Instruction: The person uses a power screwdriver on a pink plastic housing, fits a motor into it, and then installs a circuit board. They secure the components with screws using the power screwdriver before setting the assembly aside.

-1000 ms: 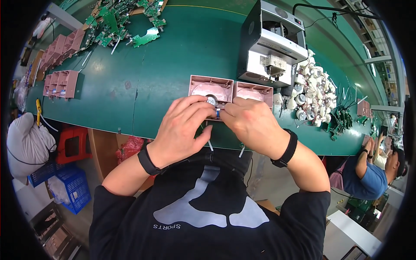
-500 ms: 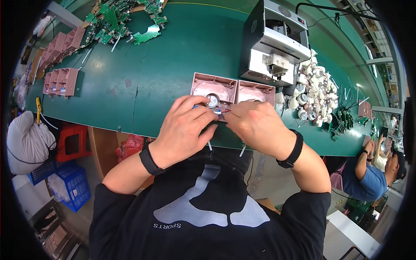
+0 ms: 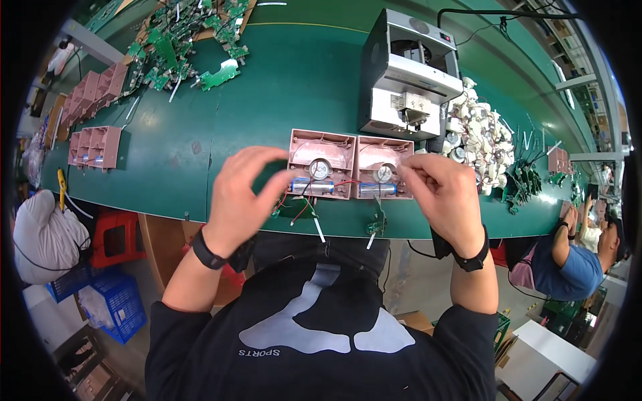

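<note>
Two pink plastic housings stand side by side on the green table, a left housing (image 3: 322,148) and a right housing (image 3: 386,149). Each holds a round metal speaker, the left speaker (image 3: 321,170) and the right speaker (image 3: 384,174), above a blue-wrapped cylindrical battery, the left battery (image 3: 312,188) and the right battery (image 3: 377,190). Wires lead to small green circuit boards at the front. My left hand (image 3: 242,195), slightly blurred, is open beside the left housing, thumb and fingers apart. At the right housing's outer side my right hand (image 3: 449,197) is open, fingers bent; contact is unclear.
A grey-and-black machine (image 3: 408,93) stands behind the housings. White round parts (image 3: 478,137) are heaped at its right, and green circuit boards (image 3: 174,50) lie at the far left. More pink housings (image 3: 93,147) sit on the left. Another person (image 3: 582,257) works at far right.
Both hands have moved apart, the left one leftward and the right one rightward, away from the wires and batteries. The speakers and batteries are now uncovered. The whole view has shifted slightly.
</note>
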Tool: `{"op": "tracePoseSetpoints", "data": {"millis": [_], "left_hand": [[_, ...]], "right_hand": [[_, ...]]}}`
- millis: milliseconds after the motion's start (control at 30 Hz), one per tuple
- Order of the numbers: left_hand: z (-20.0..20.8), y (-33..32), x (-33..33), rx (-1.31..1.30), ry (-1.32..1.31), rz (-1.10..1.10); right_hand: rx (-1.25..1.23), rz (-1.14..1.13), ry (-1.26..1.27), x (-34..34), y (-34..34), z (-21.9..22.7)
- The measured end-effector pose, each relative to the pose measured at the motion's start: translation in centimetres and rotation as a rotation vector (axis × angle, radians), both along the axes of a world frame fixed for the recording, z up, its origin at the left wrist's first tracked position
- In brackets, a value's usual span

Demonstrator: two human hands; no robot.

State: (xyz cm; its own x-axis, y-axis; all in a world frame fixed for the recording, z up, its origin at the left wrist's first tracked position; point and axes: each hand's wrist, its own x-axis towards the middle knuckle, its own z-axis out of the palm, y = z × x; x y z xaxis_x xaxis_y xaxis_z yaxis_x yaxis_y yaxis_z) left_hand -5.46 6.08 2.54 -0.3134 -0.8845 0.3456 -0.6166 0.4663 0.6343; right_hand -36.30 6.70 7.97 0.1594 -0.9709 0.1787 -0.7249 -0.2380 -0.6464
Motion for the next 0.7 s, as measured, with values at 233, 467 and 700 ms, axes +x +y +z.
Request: {"op": "tracePoseSetpoints", "data": {"millis": [233, 467, 700], "left_hand": [[-5.7, -4.8, 4.7, 0.313, 0.266, 0.362], [-8.3, -6.3, 6.7, 0.385, 0.501, 0.266], [-8.0, -6.3, 7.6, 0.373, 0.649, 0.264]], "right_hand": [[0.036, 0.149, 0.469, 3.4, -1.8, -1.5], [0.095, 0.091, 0.704, 6.5, -2.0, -2.6], [0.263, -0.130, 0.624, 7.5, -0.6, -2.9]]}}
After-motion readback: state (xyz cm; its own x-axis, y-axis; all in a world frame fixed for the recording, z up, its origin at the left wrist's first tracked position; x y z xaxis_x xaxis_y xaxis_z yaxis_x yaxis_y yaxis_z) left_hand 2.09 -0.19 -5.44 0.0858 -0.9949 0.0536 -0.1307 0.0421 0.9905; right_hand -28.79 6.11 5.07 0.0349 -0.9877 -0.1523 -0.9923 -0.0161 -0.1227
